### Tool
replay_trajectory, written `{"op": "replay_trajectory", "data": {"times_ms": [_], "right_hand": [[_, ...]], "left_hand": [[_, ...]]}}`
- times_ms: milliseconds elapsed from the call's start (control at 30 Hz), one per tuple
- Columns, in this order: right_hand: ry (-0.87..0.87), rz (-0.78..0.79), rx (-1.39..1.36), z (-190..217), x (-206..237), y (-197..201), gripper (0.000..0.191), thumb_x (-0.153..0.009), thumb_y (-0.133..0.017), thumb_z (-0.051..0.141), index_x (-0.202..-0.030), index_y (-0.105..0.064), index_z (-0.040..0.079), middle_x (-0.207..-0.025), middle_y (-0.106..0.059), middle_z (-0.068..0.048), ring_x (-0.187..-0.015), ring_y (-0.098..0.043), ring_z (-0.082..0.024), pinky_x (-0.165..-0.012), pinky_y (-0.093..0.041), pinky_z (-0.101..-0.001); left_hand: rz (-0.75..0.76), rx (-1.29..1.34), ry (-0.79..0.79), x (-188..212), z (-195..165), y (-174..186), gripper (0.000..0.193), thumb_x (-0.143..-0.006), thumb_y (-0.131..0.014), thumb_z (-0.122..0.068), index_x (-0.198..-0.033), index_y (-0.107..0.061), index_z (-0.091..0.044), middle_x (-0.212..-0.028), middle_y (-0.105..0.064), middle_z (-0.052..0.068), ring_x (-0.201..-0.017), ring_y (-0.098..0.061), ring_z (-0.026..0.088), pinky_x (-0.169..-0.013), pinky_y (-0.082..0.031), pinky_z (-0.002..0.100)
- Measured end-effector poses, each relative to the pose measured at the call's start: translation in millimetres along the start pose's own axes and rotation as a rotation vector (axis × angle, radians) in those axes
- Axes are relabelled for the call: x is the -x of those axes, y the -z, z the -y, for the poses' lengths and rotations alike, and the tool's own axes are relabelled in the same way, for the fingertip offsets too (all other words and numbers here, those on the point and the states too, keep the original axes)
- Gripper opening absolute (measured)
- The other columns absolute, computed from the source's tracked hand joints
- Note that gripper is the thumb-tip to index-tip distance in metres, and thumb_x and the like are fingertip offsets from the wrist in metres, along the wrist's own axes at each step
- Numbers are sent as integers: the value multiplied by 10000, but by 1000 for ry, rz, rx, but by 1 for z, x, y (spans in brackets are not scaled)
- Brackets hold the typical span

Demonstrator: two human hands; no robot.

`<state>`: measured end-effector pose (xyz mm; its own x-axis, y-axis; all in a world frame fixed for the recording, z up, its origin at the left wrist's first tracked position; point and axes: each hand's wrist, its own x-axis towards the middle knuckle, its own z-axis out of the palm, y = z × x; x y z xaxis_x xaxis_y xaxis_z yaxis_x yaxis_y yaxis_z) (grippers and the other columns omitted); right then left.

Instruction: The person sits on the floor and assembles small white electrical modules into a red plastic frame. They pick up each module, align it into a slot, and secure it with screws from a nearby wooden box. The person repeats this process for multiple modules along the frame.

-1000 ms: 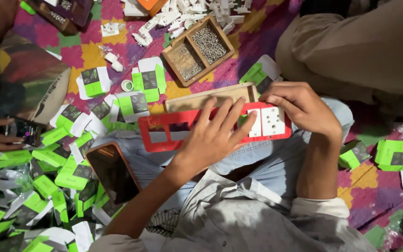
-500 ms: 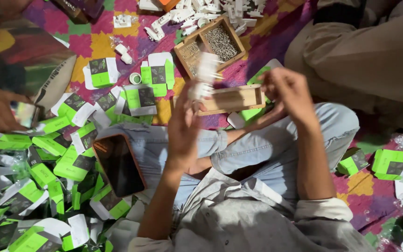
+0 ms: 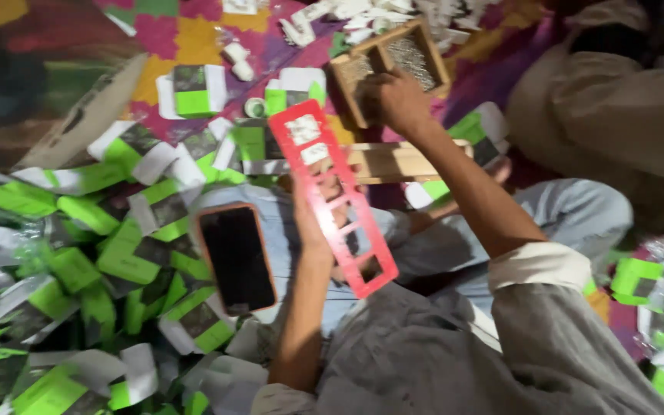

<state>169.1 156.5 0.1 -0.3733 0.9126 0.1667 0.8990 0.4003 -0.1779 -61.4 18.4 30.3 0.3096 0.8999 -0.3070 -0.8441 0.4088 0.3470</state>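
My left hand (image 3: 318,209) holds a red plastic frame (image 3: 333,194) with several rectangular windows, raised on end above my lap; two upper windows carry small white pieces. My right hand (image 3: 395,98) reaches forward into a small wooden tray (image 3: 388,67) divided into compartments with small grey parts inside. Whether those fingers pinch anything is hidden. A flat wooden block (image 3: 393,161) lies across my knees beneath the arm.
A phone (image 3: 236,257) with a dark screen and orange case rests on my left thigh. Heaps of green-and-white packets (image 3: 78,253) cover the patterned mat on the left. Another person's trousered leg (image 3: 616,115) sits at the right. White scraps (image 3: 347,19) lie beyond the tray.
The red frame has swung from lying flat on the wooden block to standing upright in my left hand. My right hand left the block and reached forward to the wooden tray.
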Motion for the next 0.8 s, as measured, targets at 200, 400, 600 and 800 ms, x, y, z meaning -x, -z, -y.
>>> {"op": "replay_trajectory", "data": {"times_ms": [200, 400, 600, 800], "right_hand": [[-180, 269, 150, 5, -24, -22, 159, -855, -707, 105, -967, -791, 181, -970, -751, -97, -862, -733, -300, -735, -581, -438], [-223, 341, 98, -1, -28, -22, 90, -842, -718, 135, -922, -748, 104, -914, -732, -141, -815, -726, -351, -692, -577, -476], [-183, 222, -227, -7, -25, -10, 163, -893, -786, 175, -923, -710, 34, -904, -732, -161, -798, -717, -318, -691, -571, -439], [-410, -161, -1067, 9, 31, 25, 104, -948, -777, 17, -950, -677, -11, -972, -740, -86, -883, -696, -107, -795, -585, -258]], "left_hand": [[106, 33, 12, -4, -13, -5, 764, -1104, -324, -574, -1597, -357, 8, -1536, -500, 250, -1231, -607, 359, -940, -546, 467], [146, 56, 67, -3, -13, -8, 746, -1105, -311, -560, -1611, -334, -12, -1575, -457, 242, -1282, -582, 353, -969, -536, 461], [142, 8, 55, -4, -14, -10, 750, -1115, -310, -557, -1608, -345, 7, -1586, -458, 230, -1298, -567, 342, -978, -532, 442], [95, -69, 88, -6, -4, -14, 750, -1101, -306, -570, -1583, -376, 0, -1559, -488, 219, -1313, -569, 336, -961, -538, 431]]}}
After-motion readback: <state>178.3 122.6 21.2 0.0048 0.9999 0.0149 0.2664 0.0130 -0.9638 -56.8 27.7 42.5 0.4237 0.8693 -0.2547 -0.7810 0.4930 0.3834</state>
